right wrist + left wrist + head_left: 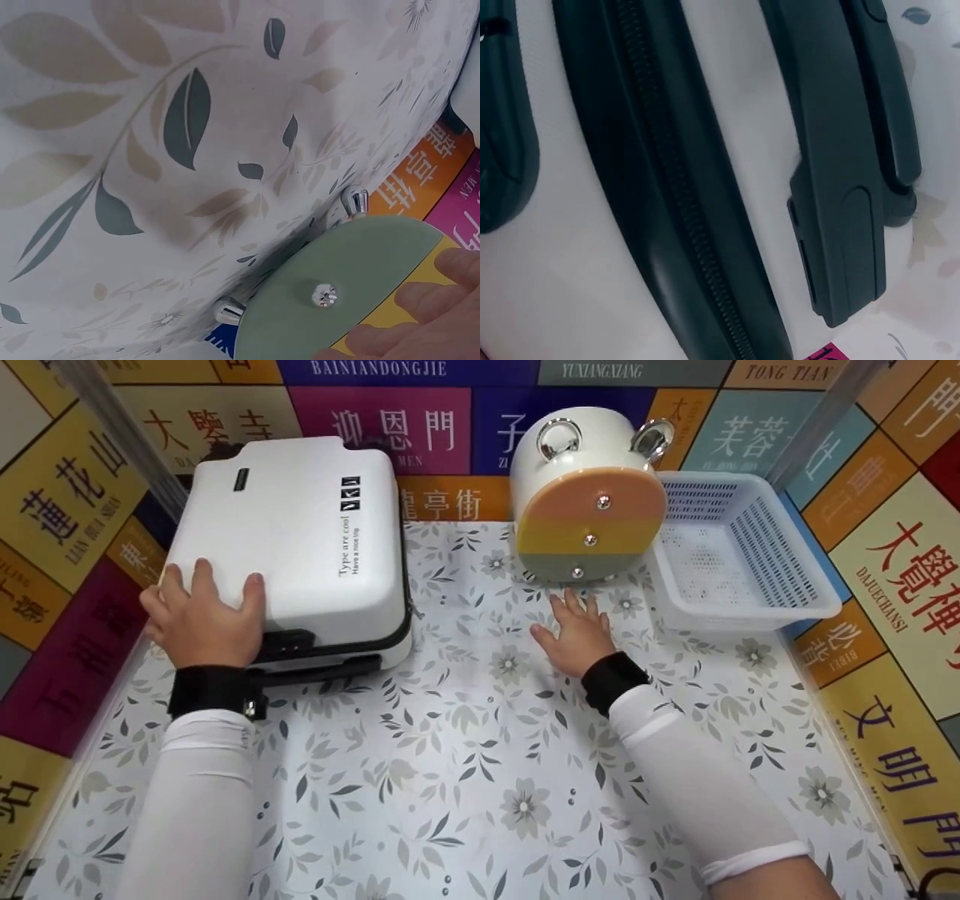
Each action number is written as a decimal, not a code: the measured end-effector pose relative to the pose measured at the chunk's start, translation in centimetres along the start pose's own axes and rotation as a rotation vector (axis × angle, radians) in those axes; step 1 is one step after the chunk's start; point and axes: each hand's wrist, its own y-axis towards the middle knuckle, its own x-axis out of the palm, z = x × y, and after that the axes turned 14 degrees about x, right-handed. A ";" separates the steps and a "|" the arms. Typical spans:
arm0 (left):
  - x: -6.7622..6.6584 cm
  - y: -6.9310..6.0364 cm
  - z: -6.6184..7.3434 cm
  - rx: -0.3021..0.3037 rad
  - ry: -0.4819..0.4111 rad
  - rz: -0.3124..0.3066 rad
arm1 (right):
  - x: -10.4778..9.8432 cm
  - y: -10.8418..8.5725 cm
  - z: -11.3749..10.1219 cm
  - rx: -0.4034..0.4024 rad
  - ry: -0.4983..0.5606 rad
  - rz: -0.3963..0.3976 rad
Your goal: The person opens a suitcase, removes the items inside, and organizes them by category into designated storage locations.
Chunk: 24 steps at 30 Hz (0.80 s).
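Note:
A small white hard-shell suitcase (300,540) lies at the left with its printed face upward. My left hand (210,619) rests on its near left part, fingers spread. In the left wrist view, a black zip band (667,172) and a black handle (840,187) run along its side. A white round box (540,457) with silver ears stands at the back. Its front has pink, yellow and green bands, each with a crystal knob. Just before it, my right hand (577,634) reaches out with relaxed fingers, holding nothing; contact with the box front is unclear.
A white plastic basket (750,615) with slotted walls stands right of the round box. Lettered colourful panels (375,420) rise at the back and both sides. A floral cloth (465,780) covers the table.

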 end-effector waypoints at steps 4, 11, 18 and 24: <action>0.3 -0.7 0.6 0.010 0.011 0.029 | 0.3 0.5 -0.9 -0.031 0.001 0.013; 0.7 -1.7 2.0 0.014 0.037 0.033 | 1.0 1.3 -4.4 -0.126 0.064 -0.013; 1.6 -3.1 3.5 0.022 0.032 0.015 | 2.3 1.9 -8.6 -0.156 0.104 -0.091; 1.8 -3.6 4.3 0.034 0.060 0.004 | 3.3 2.7 -11.2 -0.186 0.129 -0.105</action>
